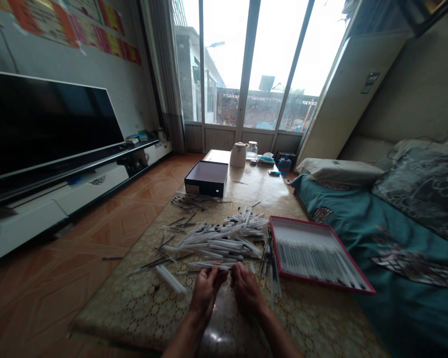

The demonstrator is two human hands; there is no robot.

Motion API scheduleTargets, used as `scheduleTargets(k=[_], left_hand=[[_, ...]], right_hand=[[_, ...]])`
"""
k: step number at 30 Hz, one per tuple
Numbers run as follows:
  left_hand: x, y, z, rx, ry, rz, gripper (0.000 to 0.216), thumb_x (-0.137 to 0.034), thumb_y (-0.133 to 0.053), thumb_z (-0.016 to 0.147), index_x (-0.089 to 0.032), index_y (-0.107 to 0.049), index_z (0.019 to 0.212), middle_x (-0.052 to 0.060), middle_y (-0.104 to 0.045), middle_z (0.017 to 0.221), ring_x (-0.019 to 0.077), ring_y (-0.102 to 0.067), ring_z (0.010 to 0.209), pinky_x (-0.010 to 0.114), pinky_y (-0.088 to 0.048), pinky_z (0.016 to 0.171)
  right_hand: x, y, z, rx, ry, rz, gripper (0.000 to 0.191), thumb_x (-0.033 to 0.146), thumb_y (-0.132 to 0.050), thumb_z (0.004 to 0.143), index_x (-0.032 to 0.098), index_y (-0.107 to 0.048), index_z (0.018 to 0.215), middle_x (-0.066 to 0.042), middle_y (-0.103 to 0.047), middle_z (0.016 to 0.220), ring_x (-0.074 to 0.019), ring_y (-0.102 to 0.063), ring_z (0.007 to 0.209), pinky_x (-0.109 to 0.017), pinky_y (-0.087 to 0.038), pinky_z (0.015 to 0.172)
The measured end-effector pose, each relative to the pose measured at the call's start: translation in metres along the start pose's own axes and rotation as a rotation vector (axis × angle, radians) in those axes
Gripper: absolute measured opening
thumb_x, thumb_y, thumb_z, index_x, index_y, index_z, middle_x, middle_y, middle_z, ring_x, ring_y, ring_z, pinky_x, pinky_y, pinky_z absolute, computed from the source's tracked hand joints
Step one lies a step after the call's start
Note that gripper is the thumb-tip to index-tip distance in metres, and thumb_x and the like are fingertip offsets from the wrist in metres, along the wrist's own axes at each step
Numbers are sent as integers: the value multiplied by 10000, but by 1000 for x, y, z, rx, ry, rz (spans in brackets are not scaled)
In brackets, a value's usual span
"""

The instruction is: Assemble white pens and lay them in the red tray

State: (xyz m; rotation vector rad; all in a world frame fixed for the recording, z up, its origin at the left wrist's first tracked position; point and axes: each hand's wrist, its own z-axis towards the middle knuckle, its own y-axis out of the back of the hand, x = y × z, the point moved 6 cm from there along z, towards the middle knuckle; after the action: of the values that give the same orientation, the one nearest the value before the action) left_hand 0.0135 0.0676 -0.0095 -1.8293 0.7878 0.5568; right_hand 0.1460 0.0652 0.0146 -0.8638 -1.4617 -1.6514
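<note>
My left hand point(207, 287) is closed in a pinch on a slim whitish pen barrel point(222, 267), held level above the front of the table. At the barrel's right end, the fingers of my right hand point(245, 287) are pressed together around it; the tip is hidden there. Just beyond both hands lies a loose pile of white pen barrels point(224, 246), some showing black ends. Left of my left hand, a few clear-white barrels point(170, 278) lie side by side. Thin dark refills point(160, 259) are scattered farther left.
A red-rimmed box lid point(323, 224) at right holds a row of pens point(313, 258), with dark refills point(268, 258) along its left side. Farther back stand a dark open box point(206, 191), a kettle point(238, 155) and a glass jar point(251, 150). A sofa point(343, 209) borders the right.
</note>
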Motion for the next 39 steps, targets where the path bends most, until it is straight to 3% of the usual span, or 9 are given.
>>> scheduleTargets(k=[4,10,15,20,25,31,39], left_hand=[[1,1,1,10,-9,0,178,-167,-722,673,-126,-596,792,62,-707,693,172,-681,654,269,-547,656],[1,1,1,11,8,9,209,-184,-745,645,-120,-610,791,55,-702,672,165,-676,626,257,-544,643],[2,1,2,26,-5,-3,199,-182,-741,650,-123,-608,787,55,-703,669,168,-680,638,261,-548,647],[2,2,3,38,-13,2,208,-190,-749,642,-124,-613,785,48,-700,670,158,-675,616,252,-549,632],[3,3,4,35,-15,13,207,-191,-733,665,-123,-604,812,59,-706,694,158,-675,638,256,-548,647],[4,3,4,59,-11,10,243,-219,-751,645,-124,-602,811,55,-703,697,150,-668,640,253,-543,664],[2,1,2,65,-16,7,295,-252,-786,591,-125,-615,795,52,-702,691,152,-667,629,250,-542,640]], right_hand=[[0,-3,1,50,-2,34,288,432,-367,890,213,-514,775,31,-568,581,-125,-547,549,-217,-363,546],[-2,-2,2,13,23,-36,422,425,-284,917,205,-507,634,14,-557,558,-123,-528,539,-224,-351,558],[1,-3,-1,24,42,13,246,398,-401,880,210,-531,786,31,-573,572,-123,-537,523,-214,-341,528],[3,-1,-1,8,33,-44,365,404,-327,905,208,-495,647,24,-549,557,-120,-525,530,-214,-325,530],[4,0,-1,32,18,23,250,384,-372,890,210,-514,779,37,-555,570,-121,-530,524,-207,-332,518],[3,0,-2,-3,24,-29,340,394,-326,907,211,-479,665,24,-545,567,-119,-509,527,-215,-329,529],[0,-2,-3,25,13,-19,330,396,-342,906,199,-493,688,28,-547,577,-111,-522,548,-199,-334,535]])
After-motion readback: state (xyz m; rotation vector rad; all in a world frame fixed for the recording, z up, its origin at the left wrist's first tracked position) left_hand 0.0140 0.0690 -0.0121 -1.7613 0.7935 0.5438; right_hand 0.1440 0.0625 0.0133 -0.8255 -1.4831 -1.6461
